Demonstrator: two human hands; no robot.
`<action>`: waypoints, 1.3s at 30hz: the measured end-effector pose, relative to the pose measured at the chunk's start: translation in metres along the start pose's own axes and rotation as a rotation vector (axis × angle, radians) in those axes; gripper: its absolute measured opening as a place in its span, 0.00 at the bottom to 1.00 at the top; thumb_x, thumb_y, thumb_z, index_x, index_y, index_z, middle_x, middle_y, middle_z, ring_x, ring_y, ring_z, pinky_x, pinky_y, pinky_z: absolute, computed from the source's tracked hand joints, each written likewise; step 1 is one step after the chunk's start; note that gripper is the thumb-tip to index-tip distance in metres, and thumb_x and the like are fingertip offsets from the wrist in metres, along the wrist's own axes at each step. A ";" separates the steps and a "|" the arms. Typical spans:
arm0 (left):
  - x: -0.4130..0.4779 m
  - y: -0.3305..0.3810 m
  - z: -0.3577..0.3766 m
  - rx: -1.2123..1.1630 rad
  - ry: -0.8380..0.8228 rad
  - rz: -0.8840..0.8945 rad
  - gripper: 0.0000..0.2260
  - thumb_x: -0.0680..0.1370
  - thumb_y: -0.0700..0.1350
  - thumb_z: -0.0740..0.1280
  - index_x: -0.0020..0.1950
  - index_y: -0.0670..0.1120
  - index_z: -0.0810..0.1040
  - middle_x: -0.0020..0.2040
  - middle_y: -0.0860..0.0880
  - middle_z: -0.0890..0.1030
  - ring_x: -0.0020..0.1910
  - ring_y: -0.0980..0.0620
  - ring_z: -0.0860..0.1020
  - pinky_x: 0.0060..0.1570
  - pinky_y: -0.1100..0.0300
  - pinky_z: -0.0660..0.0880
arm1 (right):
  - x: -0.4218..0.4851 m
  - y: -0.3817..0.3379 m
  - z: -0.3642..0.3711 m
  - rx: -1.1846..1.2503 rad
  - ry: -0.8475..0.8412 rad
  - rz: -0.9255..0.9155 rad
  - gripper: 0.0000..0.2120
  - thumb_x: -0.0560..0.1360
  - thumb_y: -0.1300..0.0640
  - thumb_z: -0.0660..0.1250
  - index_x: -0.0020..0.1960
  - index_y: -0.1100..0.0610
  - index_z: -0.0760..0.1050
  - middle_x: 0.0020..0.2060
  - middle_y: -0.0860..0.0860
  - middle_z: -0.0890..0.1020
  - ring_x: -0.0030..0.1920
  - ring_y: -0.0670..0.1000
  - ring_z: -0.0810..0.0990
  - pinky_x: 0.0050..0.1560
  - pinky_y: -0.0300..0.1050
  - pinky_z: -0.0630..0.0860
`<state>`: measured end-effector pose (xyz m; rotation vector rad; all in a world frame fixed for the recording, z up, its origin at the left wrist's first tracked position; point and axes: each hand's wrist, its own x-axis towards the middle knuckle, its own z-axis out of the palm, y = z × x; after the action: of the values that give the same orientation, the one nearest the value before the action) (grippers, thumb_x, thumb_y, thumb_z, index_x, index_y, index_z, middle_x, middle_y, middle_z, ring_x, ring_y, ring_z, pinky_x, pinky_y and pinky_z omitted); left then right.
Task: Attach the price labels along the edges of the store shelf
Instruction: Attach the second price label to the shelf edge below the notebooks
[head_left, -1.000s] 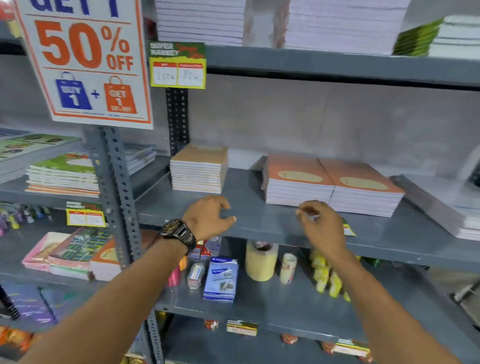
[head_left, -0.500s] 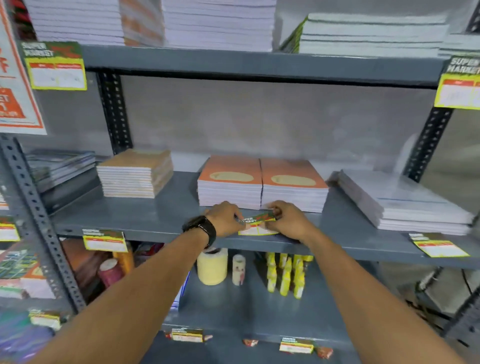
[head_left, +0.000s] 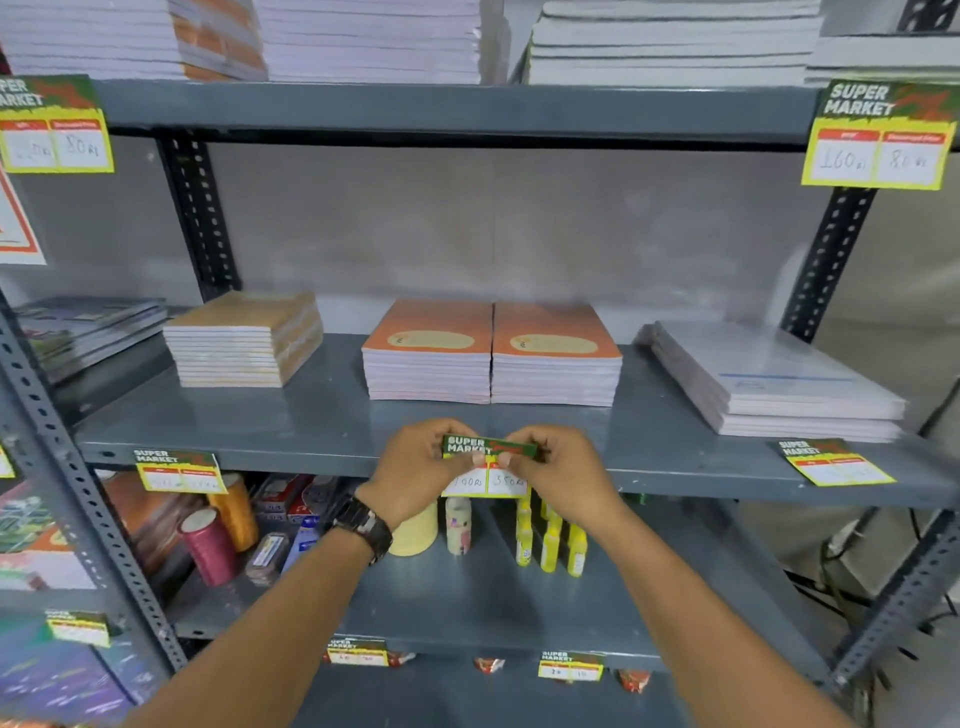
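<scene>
Spanning the whole view, the grey steel store shelving (head_left: 363, 421) is carrying stacks of notebooks on its middle board, and the head camera is now facing this bay squarely, where a second ago it was looking further left at a 50%-off sign. The two stacks of orange-covered notebooks (head_left: 491, 353) are sitting side by side at the centre, a brown-covered stack (head_left: 244, 338) to their left and a pile of plastic-wrapped white pads (head_left: 769, 379) to their right.

What has changed matters: a second ago the hands were apart on the shelf edge, and half a second ago they were bringing the label in tilted. Now both are meeting at the front lip just below the orange stacks, so the fixing step is probably under way rather than finished.

The left hand (head_left: 415, 467), with a dark wristwatch, and the right hand (head_left: 563, 473) are each pinching one end of the green-and-yellow paper price label (head_left: 488, 462), thumbs and fingertips pressed together on its green header. The label is hanging level against the shelf edge, its white price boxes drooping below the lip.

Other such labels (head_left: 179, 470) are already hanging along this edge and the boards above and below; the one at far right (head_left: 834, 462) is lying skewed.
</scene>
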<state>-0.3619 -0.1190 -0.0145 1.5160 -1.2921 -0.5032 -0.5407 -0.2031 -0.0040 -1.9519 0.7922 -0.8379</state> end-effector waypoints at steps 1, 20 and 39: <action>-0.006 -0.004 0.004 0.052 0.016 0.002 0.05 0.69 0.47 0.76 0.43 0.52 0.82 0.41 0.48 0.86 0.40 0.50 0.82 0.43 0.50 0.79 | -0.008 0.003 0.002 -0.026 0.004 -0.002 0.03 0.72 0.59 0.73 0.44 0.52 0.84 0.38 0.49 0.85 0.38 0.46 0.81 0.40 0.40 0.77; -0.020 -0.015 0.030 0.425 0.209 0.059 0.05 0.74 0.49 0.71 0.46 0.50 0.83 0.42 0.51 0.86 0.43 0.50 0.81 0.43 0.58 0.74 | -0.019 0.026 0.037 -0.324 0.235 -0.033 0.05 0.73 0.61 0.69 0.46 0.52 0.79 0.38 0.46 0.84 0.38 0.46 0.80 0.41 0.40 0.76; -0.008 -0.010 0.010 0.753 0.246 0.091 0.15 0.68 0.60 0.72 0.45 0.53 0.73 0.45 0.54 0.79 0.46 0.47 0.77 0.43 0.53 0.71 | -0.010 0.019 0.033 -0.692 0.302 -0.055 0.08 0.68 0.54 0.71 0.42 0.52 0.73 0.41 0.48 0.75 0.42 0.53 0.75 0.37 0.47 0.72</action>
<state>-0.3679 -0.1171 -0.0291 2.0321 -1.4176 0.2701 -0.5242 -0.1889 -0.0365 -2.4821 1.3471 -0.9920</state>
